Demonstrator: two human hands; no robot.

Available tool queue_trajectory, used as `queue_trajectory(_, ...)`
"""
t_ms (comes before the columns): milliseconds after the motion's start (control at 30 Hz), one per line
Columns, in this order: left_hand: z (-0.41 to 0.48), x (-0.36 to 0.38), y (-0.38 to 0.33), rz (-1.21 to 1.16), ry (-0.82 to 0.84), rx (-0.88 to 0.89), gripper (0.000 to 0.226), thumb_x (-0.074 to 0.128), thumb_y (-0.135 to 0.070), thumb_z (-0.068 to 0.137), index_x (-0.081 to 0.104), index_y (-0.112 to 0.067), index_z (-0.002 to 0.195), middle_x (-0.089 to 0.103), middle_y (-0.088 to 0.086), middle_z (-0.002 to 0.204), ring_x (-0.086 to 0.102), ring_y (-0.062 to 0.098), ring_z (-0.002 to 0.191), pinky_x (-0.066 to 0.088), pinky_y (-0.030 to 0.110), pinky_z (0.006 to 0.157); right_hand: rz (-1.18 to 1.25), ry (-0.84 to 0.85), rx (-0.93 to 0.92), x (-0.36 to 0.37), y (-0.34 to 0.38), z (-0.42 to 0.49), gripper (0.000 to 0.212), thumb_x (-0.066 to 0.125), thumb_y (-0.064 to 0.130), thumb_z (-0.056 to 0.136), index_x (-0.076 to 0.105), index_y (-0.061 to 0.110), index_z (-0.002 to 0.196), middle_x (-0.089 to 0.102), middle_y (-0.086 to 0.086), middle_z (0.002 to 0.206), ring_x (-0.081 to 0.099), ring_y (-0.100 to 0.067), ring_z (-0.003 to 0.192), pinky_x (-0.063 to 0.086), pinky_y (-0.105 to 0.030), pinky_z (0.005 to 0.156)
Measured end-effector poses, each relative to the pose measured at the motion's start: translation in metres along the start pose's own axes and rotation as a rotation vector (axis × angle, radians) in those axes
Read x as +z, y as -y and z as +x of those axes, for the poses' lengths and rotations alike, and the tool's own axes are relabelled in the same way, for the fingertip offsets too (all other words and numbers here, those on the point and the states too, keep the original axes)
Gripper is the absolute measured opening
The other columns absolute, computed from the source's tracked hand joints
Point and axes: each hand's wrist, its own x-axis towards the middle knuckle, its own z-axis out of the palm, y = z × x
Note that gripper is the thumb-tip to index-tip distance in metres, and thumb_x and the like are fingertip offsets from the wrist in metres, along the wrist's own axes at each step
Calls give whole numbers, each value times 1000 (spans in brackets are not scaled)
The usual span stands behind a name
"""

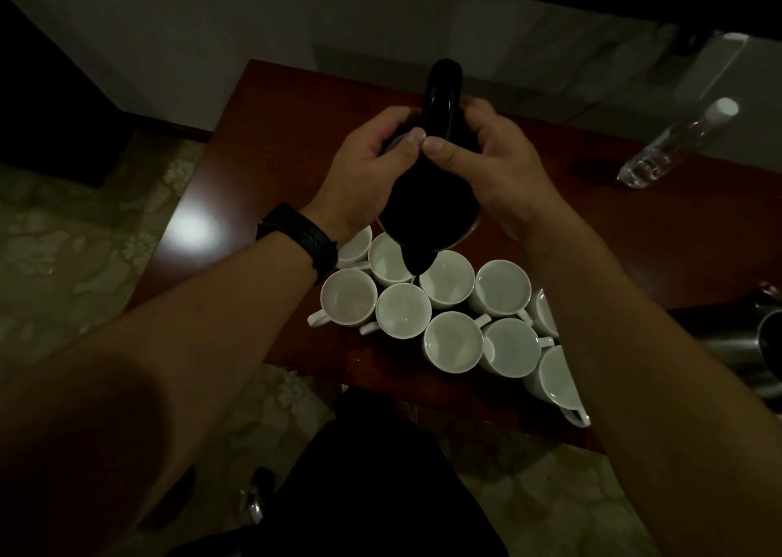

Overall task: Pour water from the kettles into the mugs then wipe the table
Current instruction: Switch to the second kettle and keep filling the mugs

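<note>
Fingers (417, 135) of left hand (368, 167) and right hand (491, 167) grip the tilted black kettle (427, 205) over white mugs (448, 279).

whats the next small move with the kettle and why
Probably shift the spout slightly toward you, over the middle of the near mug, before tipping further. The left hand and right hand grip the tilted kettle, and its spout hangs where several mug rims meet, so water could spill between them.

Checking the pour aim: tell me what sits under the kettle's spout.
The kettle spout hangs over tightly packed white mugs on the table. The kettle body covers part of one mug.
</note>
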Motion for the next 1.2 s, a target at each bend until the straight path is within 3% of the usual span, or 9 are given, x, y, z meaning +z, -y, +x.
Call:
queue_trajectory(67, 0, 0, 0, 5, -1, 2, 28, 48, -19, 99, 57, -9, 123, 62, 14, 115, 62, 27, 107, 54, 44, 95, 5, -7, -9, -1, -1, -1, 24, 67, 16, 97, 57, 23, 117, 55, -15, 137, 60, -25, 124, 51, -47, 107)
queue_trajectory(267, -1, -1, 0, -6, 20, 12, 26, 48, -17, 101, 57, -10, 125, 64, 5, 113, 65, 18, 105, 56, 29, 90, -15, -12, -28, -1, -1, -3, 23, 68, 17, 97, 57, 30, 113, 56, -13, 137, 60, -24, 123, 51, -46, 106)
queue_trajectory(433, -1, -1, 2, -13, 27, 25, 22, 46, -12, 104, 58, -12, 124, 64, 3, 111, 67, 12, 102, 56, 27, 88, -26, -15, -23, -1, -4, -4, 26, 68, 17, 97, 57, 20, 121, 55, -13, 137, 60, -24, 123, 51, -46, 106)
queue_trajectory(567, 0, 0, 3, 16, 19, 30, 23, 46, -11, 105, 57, -10, 125, 64, 1, 111, 67, 8, 100, 56, 24, 85, -8, -18, -18, -1, -2, -5, 24, 68, 18, 97, 58, 23, 118, 56, -13, 137, 61, -25, 123, 52, -47, 105)
queue_trajectory(933, -1, 1, 3, -14, 18, 26, 26, 49, -17, 100, 59, -12, 123, 65, 7, 113, 66, 19, 105, 56, 30, 90, -11, 0, -25, -3, -3, -5, 23, 68, 19, 97, 57, 31, 113, 57, -13, 135, 62, -24, 121, 53, -47, 105)
queue_trajectory(1200, -2, 0, -1, 0, 33, 23, 26, 47, -11, 102, 56, -8, 126, 63, 7, 114, 64, 20, 106, 56, 31, 92, -21, -2, -25, -3, -4, -3, 26, 68, 18, 97, 56, 26, 119, 56, -12, 137, 61, -23, 123, 52, -46, 106)
